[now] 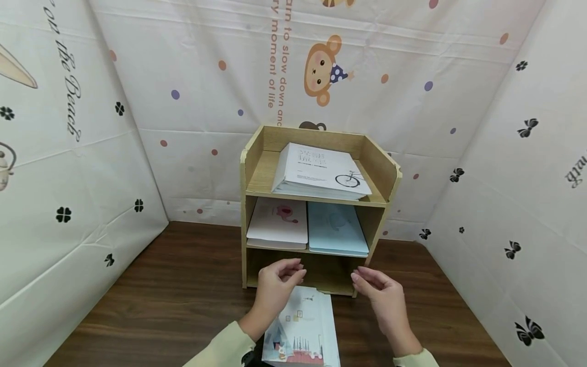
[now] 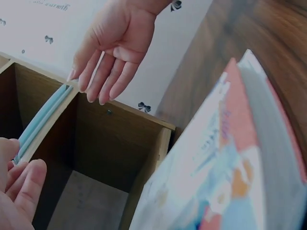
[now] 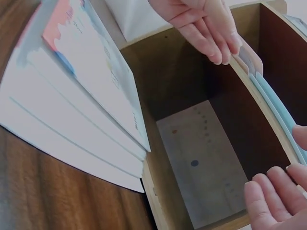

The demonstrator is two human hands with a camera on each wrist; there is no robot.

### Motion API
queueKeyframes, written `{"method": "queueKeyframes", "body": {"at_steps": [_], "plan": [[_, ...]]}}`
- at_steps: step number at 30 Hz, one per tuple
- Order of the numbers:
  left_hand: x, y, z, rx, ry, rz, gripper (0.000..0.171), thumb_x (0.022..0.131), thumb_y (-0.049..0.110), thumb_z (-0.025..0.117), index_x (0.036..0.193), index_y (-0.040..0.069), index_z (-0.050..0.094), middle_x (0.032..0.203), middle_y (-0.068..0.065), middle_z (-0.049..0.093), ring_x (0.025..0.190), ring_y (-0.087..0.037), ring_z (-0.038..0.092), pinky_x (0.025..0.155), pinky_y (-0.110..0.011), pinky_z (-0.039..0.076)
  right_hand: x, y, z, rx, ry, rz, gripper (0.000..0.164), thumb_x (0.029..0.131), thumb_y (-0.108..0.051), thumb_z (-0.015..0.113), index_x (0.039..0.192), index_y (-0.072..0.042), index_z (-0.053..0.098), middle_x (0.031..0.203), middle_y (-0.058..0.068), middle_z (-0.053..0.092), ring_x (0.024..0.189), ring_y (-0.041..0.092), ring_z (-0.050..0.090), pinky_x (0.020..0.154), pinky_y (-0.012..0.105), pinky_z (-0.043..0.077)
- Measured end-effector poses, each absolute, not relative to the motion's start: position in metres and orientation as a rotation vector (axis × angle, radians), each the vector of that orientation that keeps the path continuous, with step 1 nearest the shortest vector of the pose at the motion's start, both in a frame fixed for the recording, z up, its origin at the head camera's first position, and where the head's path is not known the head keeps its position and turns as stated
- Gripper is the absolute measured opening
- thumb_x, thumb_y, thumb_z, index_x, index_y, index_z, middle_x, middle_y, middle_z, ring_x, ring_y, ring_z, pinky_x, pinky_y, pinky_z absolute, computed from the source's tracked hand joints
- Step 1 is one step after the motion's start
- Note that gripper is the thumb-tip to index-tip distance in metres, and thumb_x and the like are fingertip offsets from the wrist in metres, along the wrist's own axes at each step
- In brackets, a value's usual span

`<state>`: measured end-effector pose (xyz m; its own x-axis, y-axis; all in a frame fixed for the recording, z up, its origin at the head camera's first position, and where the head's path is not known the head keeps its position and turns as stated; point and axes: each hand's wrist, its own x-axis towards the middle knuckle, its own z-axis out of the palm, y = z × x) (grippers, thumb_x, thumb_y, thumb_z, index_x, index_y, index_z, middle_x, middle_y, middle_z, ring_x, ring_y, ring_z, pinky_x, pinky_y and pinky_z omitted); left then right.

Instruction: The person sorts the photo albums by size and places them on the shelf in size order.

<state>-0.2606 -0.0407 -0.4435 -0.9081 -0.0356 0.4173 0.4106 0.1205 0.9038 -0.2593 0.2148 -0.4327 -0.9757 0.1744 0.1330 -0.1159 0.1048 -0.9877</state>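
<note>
My left hand (image 1: 277, 285) hovers in front of the bottom opening of a wooden shelf rack (image 1: 316, 199), fingers loosely bent, nothing in its grasp. On the other side my right hand (image 1: 385, 306) is held up near the rack's lower right corner, likewise holding nothing. In the left wrist view the right hand's (image 2: 117, 52) fingers are extended, close to the edge of the middle board. Light blue booklets (image 1: 337, 229) and booklets with a pink drawing (image 1: 277, 219) lie side by side on that board. Between my forearms a stack of illustrated books (image 1: 300, 321) lies on the table.
A thick pile of white books with a bicycle drawing (image 1: 321, 171) lies on the rack's top level. The dark wooden table (image 1: 183, 285) is enclosed by printed white cloth walls (image 1: 197, 168) at the back and both sides.
</note>
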Motion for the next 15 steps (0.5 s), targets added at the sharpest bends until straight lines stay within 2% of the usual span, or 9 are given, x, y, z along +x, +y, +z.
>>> {"method": "queueKeyframes", "body": {"at_steps": [3,8,11,15], "plan": [[-0.257,-0.048,-0.446,-0.376,-2.132,-1.768,0.025,0.091,0.023,0.079,0.114,0.015,0.077,0.102,0.000,0.078,0.090,-0.011,0.072,0.079,-0.020,0.061,-0.255,0.214,-0.434,-0.076,-2.181,2.061,0.048,0.089,-0.017,0.081,0.129,0.006,0.066,0.114,0.008,0.077,0.096,0.013,0.076,0.086,0.029,0.063],[-0.251,-0.060,-0.453,-0.392,-2.219,-1.700,0.026,0.091,0.023,0.079,0.115,0.014,0.076,0.102,0.002,0.077,0.091,-0.010,0.071,0.080,-0.023,0.061,-0.248,0.212,-0.435,-0.109,-2.151,2.253,0.051,0.091,-0.013,0.079,0.134,0.008,0.061,0.119,0.010,0.075,0.107,0.016,0.073,0.092,0.034,0.061],[-0.247,-0.066,-0.457,-0.402,-2.255,-1.661,0.025,0.091,0.020,0.079,0.115,0.012,0.076,0.102,0.001,0.076,0.091,-0.010,0.070,0.080,-0.023,0.061,-0.245,0.212,-0.436,-0.122,-2.136,2.355,0.054,0.093,-0.009,0.075,0.139,0.010,0.055,0.120,0.011,0.074,0.108,0.019,0.073,0.094,0.035,0.060],[-0.244,-0.072,-0.461,-0.380,-2.280,-1.646,0.021,0.090,0.014,0.079,0.111,0.010,0.077,0.101,-0.006,0.076,0.088,-0.009,0.069,0.077,-0.022,0.060,-0.241,0.215,-0.438,-0.101,-2.210,2.439,0.063,0.096,-0.012,0.072,0.147,0.012,0.043,0.125,0.012,0.071,0.111,0.022,0.072,0.098,0.036,0.059]]}}
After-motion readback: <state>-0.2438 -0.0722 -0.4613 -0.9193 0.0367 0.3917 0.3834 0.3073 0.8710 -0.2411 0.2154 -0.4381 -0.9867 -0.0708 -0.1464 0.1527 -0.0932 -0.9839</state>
